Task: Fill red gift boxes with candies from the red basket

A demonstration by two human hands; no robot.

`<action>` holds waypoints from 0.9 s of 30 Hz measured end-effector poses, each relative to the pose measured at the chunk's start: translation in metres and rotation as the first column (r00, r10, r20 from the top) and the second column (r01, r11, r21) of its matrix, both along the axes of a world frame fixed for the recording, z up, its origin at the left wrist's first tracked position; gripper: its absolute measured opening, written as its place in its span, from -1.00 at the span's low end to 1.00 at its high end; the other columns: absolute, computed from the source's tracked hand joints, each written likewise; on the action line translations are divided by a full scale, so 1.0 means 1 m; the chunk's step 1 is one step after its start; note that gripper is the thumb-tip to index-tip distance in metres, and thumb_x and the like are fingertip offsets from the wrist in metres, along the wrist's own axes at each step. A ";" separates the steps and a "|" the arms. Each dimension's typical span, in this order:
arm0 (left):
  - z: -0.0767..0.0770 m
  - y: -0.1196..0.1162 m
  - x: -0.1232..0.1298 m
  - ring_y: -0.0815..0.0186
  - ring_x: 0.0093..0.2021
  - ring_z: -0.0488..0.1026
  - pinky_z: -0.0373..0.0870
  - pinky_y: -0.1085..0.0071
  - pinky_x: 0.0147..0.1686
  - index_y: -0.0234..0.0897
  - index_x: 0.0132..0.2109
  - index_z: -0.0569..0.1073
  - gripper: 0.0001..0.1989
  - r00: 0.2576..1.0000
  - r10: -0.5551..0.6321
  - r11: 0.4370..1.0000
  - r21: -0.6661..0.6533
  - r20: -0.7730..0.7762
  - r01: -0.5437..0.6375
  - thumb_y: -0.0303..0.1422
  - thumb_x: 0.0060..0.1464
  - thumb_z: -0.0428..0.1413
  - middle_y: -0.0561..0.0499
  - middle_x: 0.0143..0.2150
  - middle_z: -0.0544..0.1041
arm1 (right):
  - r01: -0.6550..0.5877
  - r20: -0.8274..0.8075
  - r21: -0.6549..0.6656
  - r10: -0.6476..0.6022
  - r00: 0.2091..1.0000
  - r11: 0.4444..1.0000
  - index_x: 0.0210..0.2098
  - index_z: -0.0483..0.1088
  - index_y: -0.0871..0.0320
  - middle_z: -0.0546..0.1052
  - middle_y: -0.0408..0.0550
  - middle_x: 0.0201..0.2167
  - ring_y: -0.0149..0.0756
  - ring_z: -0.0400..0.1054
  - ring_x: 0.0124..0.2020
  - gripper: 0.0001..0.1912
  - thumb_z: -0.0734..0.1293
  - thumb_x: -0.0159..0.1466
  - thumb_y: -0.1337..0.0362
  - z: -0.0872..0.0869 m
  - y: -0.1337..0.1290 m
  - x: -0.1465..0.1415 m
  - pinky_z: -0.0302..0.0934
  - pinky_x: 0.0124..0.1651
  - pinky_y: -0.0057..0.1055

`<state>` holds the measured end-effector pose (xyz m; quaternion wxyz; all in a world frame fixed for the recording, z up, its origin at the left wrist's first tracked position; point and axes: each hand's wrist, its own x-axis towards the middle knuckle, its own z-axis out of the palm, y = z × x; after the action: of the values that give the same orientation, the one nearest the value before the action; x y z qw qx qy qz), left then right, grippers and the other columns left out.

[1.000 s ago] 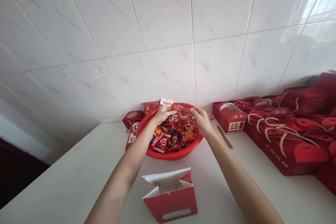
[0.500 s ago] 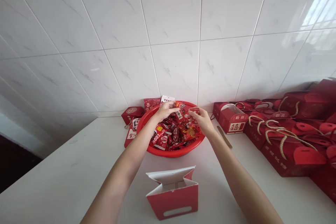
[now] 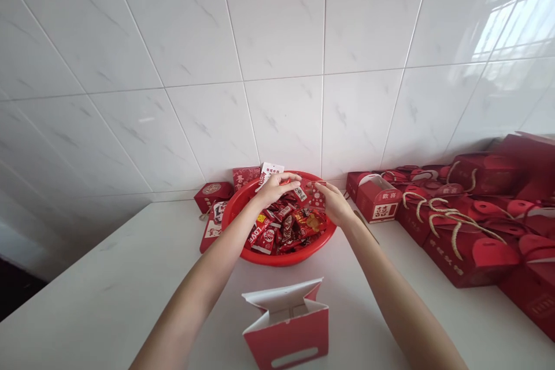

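Note:
Over the red plastic basket (image 3: pixel 277 260), my left hand (image 3: pixel 277 188) pinches a small red packet with a pale label (image 3: pixel 300 193). My right hand (image 3: pixel 335 203) is closed on a red dotted packet (image 3: pixel 317 196), its thumb and fingers at the packet's right edge. Beneath both hands, the basket holds a heap of red wrapped sweets (image 3: pixel 286 225), one wrapper printed "LOVE". Nearer to me stands a red carton (image 3: pixel 288 335) with a white inside, its top open and a slot in its front.
Many red gift boxes (image 3: pixel 472 254) with rope handles crowd the right side. An open red box (image 3: pixel 375 199) stands right of the basket, near a thin brown strip (image 3: pixel 366 225). Small red boxes (image 3: pixel 213 195) sit left of it. A tiled wall (image 3: pixel 286 121) rises behind.
Both hands stay over the basket, and the packet in my right hand now shows its dotted face more fully. The whole view has shifted slightly.

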<state>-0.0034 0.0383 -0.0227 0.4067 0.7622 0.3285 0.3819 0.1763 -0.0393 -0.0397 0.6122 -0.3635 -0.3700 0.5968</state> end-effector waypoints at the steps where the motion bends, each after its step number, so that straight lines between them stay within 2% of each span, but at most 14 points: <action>1: 0.000 -0.001 0.001 0.10 0.00 0.51 0.36 0.20 0.09 -0.30 -0.14 0.62 -0.55 1.000 -0.016 1.000 0.023 -0.021 0.017 -0.03 -0.04 0.30 -0.09 -0.06 0.64 | -0.032 -0.008 -0.007 0.032 0.999 0.999 -0.37 0.49 0.12 0.62 -0.07 -0.42 -0.19 0.53 -0.38 -0.75 0.51 0.04 0.12 0.001 -0.001 0.000 0.43 -0.38 -0.33; 5: -0.004 -0.002 0.008 0.10 0.02 0.51 0.35 0.19 0.11 -0.30 -0.10 0.62 -0.55 0.996 -0.037 0.996 0.080 -0.087 0.044 -0.03 0.01 0.25 -0.09 -0.06 0.64 | -0.148 0.031 0.028 0.148 0.989 0.989 -0.33 0.50 0.16 0.63 -0.09 -0.39 -0.24 0.52 -0.39 -0.64 0.60 -0.08 0.20 0.002 -0.004 -0.001 0.44 -0.38 -0.38; 9: -0.008 -0.001 0.014 0.11 0.02 0.51 0.36 0.22 0.11 -0.30 -0.11 0.62 -0.60 0.990 -0.008 0.991 0.133 -0.143 0.027 -0.06 0.17 0.13 -0.09 -0.06 0.64 | -0.114 0.061 0.043 0.111 0.992 0.993 -0.38 0.47 0.16 0.58 -0.18 -0.49 -0.31 0.47 -0.48 -0.55 0.64 -0.24 0.34 0.003 -0.006 -0.003 0.42 -0.42 -0.43; 14: -0.009 0.001 0.012 0.09 0.01 0.52 0.37 0.22 0.10 -0.30 -0.17 0.64 -0.50 0.973 0.161 0.985 0.091 -0.168 -0.147 0.00 0.26 -0.02 -0.10 -0.13 0.65 | -0.080 0.053 0.025 0.078 0.996 0.997 -0.44 0.47 0.19 0.58 -0.13 -0.52 -0.31 0.46 -0.53 -0.63 0.60 -0.23 0.35 0.004 -0.006 -0.003 0.41 -0.43 -0.42; 16: -0.008 0.002 0.012 0.10 -0.01 0.53 0.38 0.22 0.09 -0.27 -0.20 0.66 -0.48 0.972 0.182 0.983 0.049 -0.146 -0.177 0.01 0.27 -0.04 -0.07 -0.18 0.65 | -0.058 0.043 0.006 0.058 0.997 0.998 -0.44 0.46 0.17 0.58 -0.13 -0.51 -0.28 0.47 -0.51 -0.64 0.59 -0.23 0.36 0.004 -0.005 -0.004 0.41 -0.43 -0.40; 18: -0.008 0.002 0.013 0.15 -0.12 0.54 0.43 0.25 0.00 -0.26 -0.21 0.67 -0.56 0.980 0.162 0.986 -0.017 -0.111 -0.165 -0.09 0.26 0.00 -0.05 -0.24 0.65 | -0.044 0.047 0.004 0.044 0.998 0.999 -0.43 0.46 0.15 0.58 -0.15 -0.50 -0.28 0.48 -0.49 -0.65 0.57 -0.22 0.38 0.002 -0.004 -0.005 0.42 -0.42 -0.40; 21: -0.009 0.002 0.018 0.28 -0.31 0.52 0.48 0.34 -0.20 -0.28 -0.18 0.67 -0.77 0.987 0.108 0.983 -0.134 -0.119 -0.123 -0.37 0.13 0.11 -0.03 -0.26 0.65 | -0.087 0.076 0.008 0.086 0.993 0.996 -0.40 0.47 0.13 0.56 -0.17 -0.50 -0.28 0.48 -0.45 -0.66 0.55 -0.18 0.38 -0.001 -0.003 -0.007 0.44 -0.40 -0.39; 23: -0.009 0.002 0.020 0.32 -0.34 0.52 0.49 0.38 -0.23 -0.29 -0.17 0.66 -0.75 0.988 0.080 0.978 -0.182 -0.130 -0.104 -0.49 0.06 0.12 -0.02 -0.24 0.66 | -0.095 0.098 0.008 0.094 0.991 0.995 -0.38 0.47 0.14 0.56 -0.16 -0.49 -0.29 0.48 -0.44 -0.68 0.53 -0.16 0.38 -0.003 -0.002 -0.008 0.45 -0.38 -0.38; 25: -0.009 0.004 0.018 0.32 -0.32 0.54 0.50 0.38 -0.22 -0.28 -0.14 0.66 -0.73 0.984 0.091 0.979 -0.165 -0.155 -0.117 -0.51 0.07 0.10 -0.04 -0.21 0.66 | -0.044 0.100 0.012 0.043 0.994 0.999 -0.35 0.46 0.15 0.57 -0.15 -0.46 -0.29 0.48 -0.42 -0.68 0.50 -0.14 0.37 -0.004 -0.001 -0.009 0.44 -0.38 -0.40; 27: -0.007 0.006 0.011 0.30 -0.29 0.55 0.49 0.37 -0.18 -0.28 -0.14 0.65 -0.72 0.958 0.148 0.986 -0.042 -0.246 -0.163 -0.49 0.05 0.10 -0.04 -0.20 0.66 | 0.028 0.074 0.015 -0.029 0.997 0.999 -0.33 0.45 0.15 0.58 -0.15 -0.44 -0.29 0.49 -0.42 -0.65 0.49 -0.14 0.38 -0.005 0.000 -0.009 0.43 -0.39 -0.41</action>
<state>0.0080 0.0445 -0.0299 0.3556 0.7621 0.4460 0.3063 0.1669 -0.0389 -0.0444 0.6091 -0.3863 -0.3912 0.5716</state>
